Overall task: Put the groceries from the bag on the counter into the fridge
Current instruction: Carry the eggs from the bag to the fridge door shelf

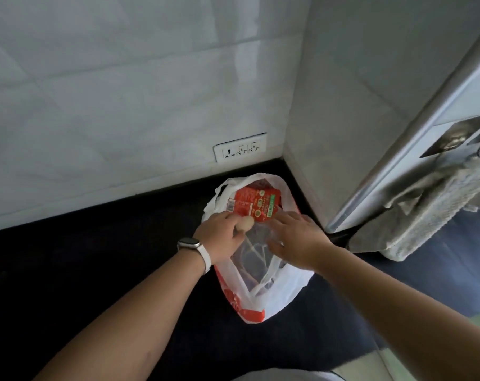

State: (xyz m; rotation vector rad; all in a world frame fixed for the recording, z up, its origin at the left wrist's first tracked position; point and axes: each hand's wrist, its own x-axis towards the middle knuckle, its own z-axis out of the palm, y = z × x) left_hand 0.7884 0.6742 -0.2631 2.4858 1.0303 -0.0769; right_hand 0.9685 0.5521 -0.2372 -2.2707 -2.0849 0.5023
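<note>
A white and red plastic bag (277, 292) lies open on the black counter (96, 270) in the corner. Inside it a red packet (254, 203) with a barcode label shows at the far end, and clear inner bags lie below it. My left hand (219, 232), with a white watch on the wrist, is closed around a small pale egg (245, 223) at the bag's mouth. My right hand (296, 235) rests on the bag's right rim with fingers spread, touching the red packet's lower edge. At the right edge stands the fridge (414, 127), its side facing me.
A tiled wall with a white socket strip (240, 151) rises behind the counter. A grey pillar (343, 119) closes the corner on the right. A grey towel (431, 204) hangs from a hook on the fridge, above the dark blue floor (425, 270).
</note>
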